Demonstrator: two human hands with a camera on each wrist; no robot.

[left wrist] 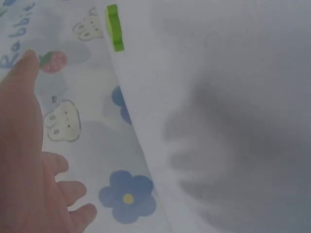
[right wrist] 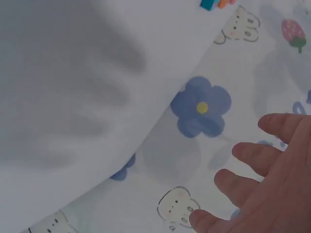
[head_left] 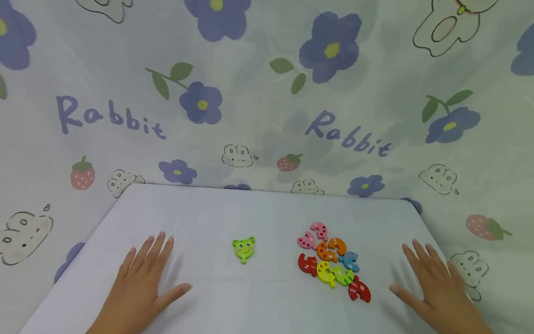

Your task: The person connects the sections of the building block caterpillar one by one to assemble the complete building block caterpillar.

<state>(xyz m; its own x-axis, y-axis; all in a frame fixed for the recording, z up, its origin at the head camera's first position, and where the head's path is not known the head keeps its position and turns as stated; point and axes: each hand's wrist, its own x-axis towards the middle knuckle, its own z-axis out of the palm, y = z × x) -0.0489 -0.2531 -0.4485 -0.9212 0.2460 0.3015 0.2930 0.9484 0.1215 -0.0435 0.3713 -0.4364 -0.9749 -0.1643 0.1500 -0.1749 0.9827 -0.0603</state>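
My left hand (head_left: 139, 283) is over the left side of the white table with its fingers straight and spread, holding nothing. To its right lies a light green puzzle piece (head_left: 244, 249) with a smiling face and curled feelers; its edge also shows in the left wrist view (left wrist: 115, 27). Over the right side of the table my right hand (head_left: 442, 290) has spread, straight fingers and holds nothing. Nearest to it are a red numbered piece (head_left: 359, 290) and a blue one (head_left: 350, 261), part of a loose cluster of curved, numbered puzzle pieces.
The cluster also has pink (head_left: 307, 240), orange (head_left: 337, 247), yellow (head_left: 325, 272), light green (head_left: 343, 275) and another red piece (head_left: 307, 264). A cloth printed with flowers and rabbits (head_left: 250, 93) hangs behind the white table (head_left: 200, 218) and shows beside its edges.
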